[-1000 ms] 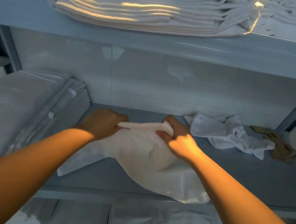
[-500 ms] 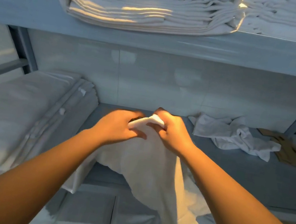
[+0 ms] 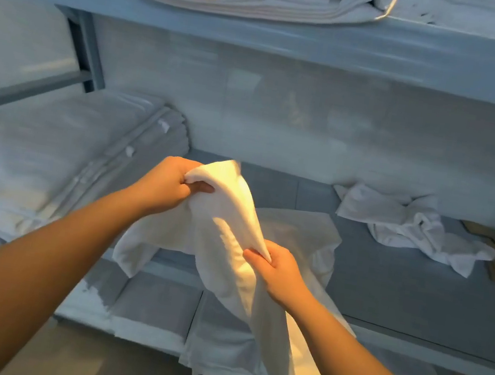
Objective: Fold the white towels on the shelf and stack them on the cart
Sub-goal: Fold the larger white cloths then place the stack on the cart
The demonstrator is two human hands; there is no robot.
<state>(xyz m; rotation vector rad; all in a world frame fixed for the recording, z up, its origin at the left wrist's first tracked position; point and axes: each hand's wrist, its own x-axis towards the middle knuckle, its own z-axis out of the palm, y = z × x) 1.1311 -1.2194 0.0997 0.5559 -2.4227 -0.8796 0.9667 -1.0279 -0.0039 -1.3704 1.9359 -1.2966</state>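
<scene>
Blue-grey shelf [image 3: 416,296] boards carry folded linen stacks [image 3: 51,158] at left and a crumpled towel [image 3: 410,227] at right. Left hand [image 3: 166,185] and right hand [image 3: 281,272], apart, pinch a white towel [image 3: 233,233] draped over the shelf's front edge.

Both hands hold one white towel [image 3: 230,249] up over the front edge of the middle shelf [image 3: 384,291]. The left hand [image 3: 166,185] pinches a bunched corner up high; the right hand [image 3: 278,272] grips an edge lower down, and the cloth hangs past the shelf's front edge. A crumpled towel [image 3: 407,227] lies toward the shelf's right end, and a folded stack [image 3: 52,151] fills its left end.
</scene>
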